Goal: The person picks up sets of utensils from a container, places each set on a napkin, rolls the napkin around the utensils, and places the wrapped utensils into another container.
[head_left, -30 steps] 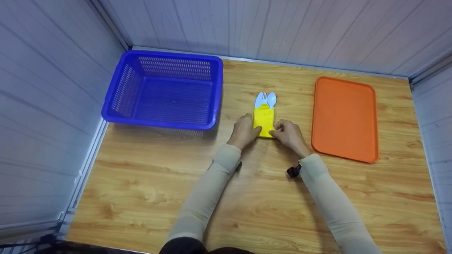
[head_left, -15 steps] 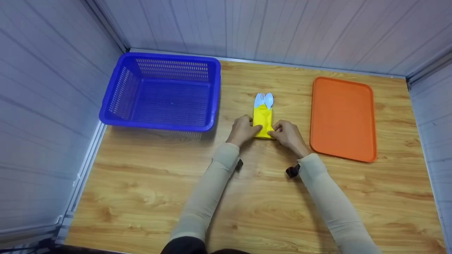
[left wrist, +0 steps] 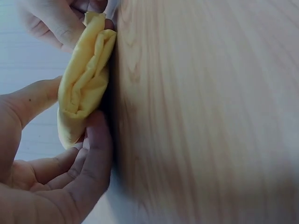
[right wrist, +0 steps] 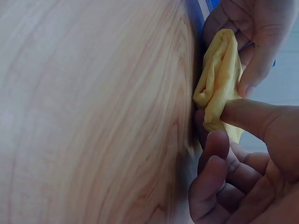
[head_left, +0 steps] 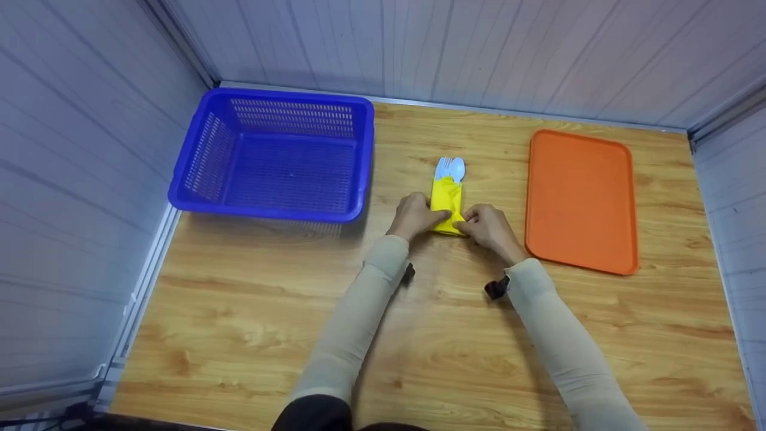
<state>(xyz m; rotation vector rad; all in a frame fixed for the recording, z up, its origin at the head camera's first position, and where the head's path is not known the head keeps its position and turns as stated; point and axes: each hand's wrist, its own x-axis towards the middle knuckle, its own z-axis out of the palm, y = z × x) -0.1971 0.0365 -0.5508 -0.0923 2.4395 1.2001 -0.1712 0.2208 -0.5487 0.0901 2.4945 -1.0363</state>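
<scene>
Both hands — left hand (head_left: 413, 215), right hand (head_left: 488, 224) — pinch the yellow napkin roll's (head_left: 447, 203) near end; its long axis points away from them.

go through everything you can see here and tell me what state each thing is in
Napkin: folded, flat on the table, pinched at both sides.
Fork and spoon: tucked in the napkin, heads sticking out.
Basket: upright, empty.
Tray: flat, bare.
Left hand: pinching napkin.
Right hand: pinching napkin.

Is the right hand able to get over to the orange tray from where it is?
Probably yes. The right hand grips the yellow napkin close beside the orange tray, and only bare wooden table shows between them. It would likely have to let go of, or carry, the napkin.
</scene>
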